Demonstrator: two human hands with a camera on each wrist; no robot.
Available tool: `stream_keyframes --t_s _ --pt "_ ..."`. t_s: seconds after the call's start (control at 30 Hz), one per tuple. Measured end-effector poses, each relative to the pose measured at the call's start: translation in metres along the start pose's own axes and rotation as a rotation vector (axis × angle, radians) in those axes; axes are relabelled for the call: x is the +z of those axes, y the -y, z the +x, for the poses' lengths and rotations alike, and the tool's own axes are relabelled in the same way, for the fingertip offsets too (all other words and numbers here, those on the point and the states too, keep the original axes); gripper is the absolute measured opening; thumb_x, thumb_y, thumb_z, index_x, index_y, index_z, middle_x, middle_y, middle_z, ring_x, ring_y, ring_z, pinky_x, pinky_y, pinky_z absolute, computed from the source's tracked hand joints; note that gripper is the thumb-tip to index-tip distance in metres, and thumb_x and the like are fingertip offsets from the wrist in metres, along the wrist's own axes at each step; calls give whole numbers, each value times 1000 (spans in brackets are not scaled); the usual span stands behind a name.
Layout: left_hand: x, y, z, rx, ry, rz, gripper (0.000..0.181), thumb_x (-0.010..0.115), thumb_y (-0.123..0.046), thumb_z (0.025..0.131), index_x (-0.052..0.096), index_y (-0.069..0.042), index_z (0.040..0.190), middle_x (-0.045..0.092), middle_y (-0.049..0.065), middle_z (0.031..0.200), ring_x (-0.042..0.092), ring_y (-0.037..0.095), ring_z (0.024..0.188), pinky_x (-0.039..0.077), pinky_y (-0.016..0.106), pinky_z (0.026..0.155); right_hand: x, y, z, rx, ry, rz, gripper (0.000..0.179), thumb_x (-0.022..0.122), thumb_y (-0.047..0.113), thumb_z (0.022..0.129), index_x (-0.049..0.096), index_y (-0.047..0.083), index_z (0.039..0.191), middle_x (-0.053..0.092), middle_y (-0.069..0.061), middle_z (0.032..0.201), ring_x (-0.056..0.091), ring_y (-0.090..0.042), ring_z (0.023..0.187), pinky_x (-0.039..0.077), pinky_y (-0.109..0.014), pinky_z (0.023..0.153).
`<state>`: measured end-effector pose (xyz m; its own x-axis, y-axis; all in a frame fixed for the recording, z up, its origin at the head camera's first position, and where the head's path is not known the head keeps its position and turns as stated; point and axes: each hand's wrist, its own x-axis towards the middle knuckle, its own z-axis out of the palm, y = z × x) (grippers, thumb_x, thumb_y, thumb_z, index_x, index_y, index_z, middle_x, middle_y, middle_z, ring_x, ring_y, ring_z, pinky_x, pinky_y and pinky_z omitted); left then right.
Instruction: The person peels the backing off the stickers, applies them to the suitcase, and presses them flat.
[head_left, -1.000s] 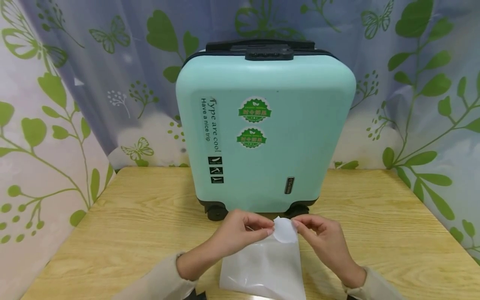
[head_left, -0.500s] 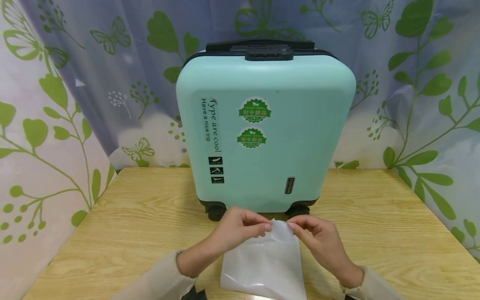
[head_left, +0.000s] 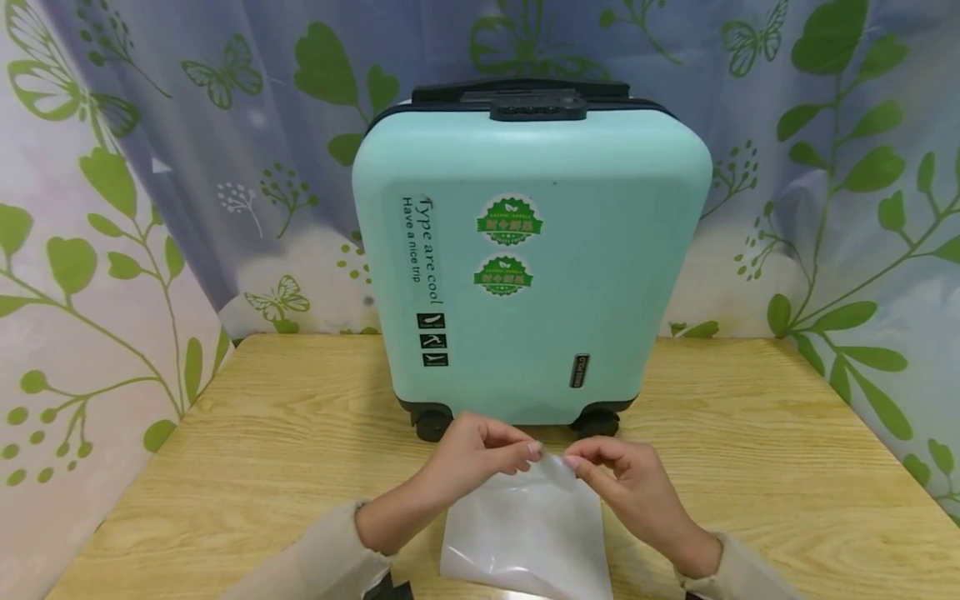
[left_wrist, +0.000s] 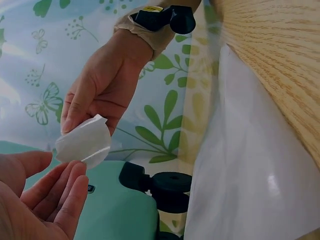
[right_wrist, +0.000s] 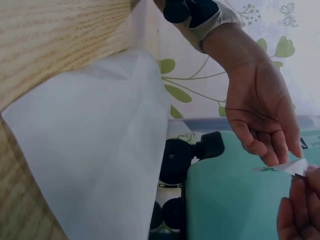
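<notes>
Between my two hands is a round sticker [left_wrist: 86, 144], its white back showing in the left wrist view and a bit of green print [right_wrist: 269, 169] on its other face in the right wrist view. My left hand [head_left: 467, 467] pinches its left edge at the fingertips. Thumb and index finger of my right hand [head_left: 630, 479] grip the opposite edge, where a small pointed corner sticks up. Below both hands lies a glossy white sheet [head_left: 525, 533]. Just behind them a mint-green suitcase [head_left: 600, 250] stands upright, bearing two green round stickers [head_left: 509, 220] one above the other.
The suitcase rests on black wheels [head_left: 433, 425] on a wood-grain table [head_left: 300, 433]. Black lettering [head_left: 422, 250] runs down its left side, and a small dark badge [head_left: 579, 371] sits low on the right. A leaf-patterned curtain [head_left: 247, 167] hangs behind and around the table.
The round sticker has tilted from facing the head camera to nearly edge-on. My hands have drawn closer together, the right one shifting left. Suitcase and white sheet stay put.
</notes>
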<state>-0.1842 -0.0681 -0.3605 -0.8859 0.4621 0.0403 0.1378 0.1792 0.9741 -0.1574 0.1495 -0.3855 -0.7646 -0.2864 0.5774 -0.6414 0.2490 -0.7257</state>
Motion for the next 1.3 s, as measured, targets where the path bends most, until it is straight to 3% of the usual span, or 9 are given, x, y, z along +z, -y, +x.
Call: stream_keyframes --t_s 0.13,0.33,0.57,0.8,1.03,1.3 --pt "2 3 0 35 -28 16 20 69 -23 87 75 -5 91 72 9 85 66 32 79 55 43 73 2 0 0 -12 22 -20 16 65 -3 85 71 11 89 70 0 82 61 -7 70 50 -26 58" --pt "4 4 0 62 -64 51 19 70 -24 86 76 -6 87 71 6 77 65 28 75 54 41 69 4 0 0 -29 41 -51 17 65 -2 85 71 14 90 69 2 82 60 -7 69 48 -26 57" --pt "5 4 -1 40 -63 34 18 70 -22 86 76 -5 87 71 6 76 65 32 76 54 45 71 5 1 -1 -31 47 -71 17 65 -1 85 71 15 90 69 3 81 59 -6 68 47 -25 56" --pt "4 3 -3 20 -50 -10 18 69 -18 86 75 -1 91 72 12 80 67 24 73 56 34 69 5 1 -1 -11 40 -80 14 66 0 85 72 12 88 69 2 81 57 -5 66 46 -25 54" --pt "4 1 -5 -18 -45 -62 20 68 -16 87 73 2 94 72 13 83 68 26 76 56 36 71 5 0 -2 -4 22 -89 13 67 1 85 72 13 87 70 2 81 54 -5 62 43 -24 52" --pt "4 4 -7 -13 -57 -129 20 69 -12 86 71 6 93 71 11 81 66 11 70 56 32 70 6 -3 -2 -58 -12 -67 22 70 -5 80 70 16 86 69 3 78 53 -5 61 40 -24 50"
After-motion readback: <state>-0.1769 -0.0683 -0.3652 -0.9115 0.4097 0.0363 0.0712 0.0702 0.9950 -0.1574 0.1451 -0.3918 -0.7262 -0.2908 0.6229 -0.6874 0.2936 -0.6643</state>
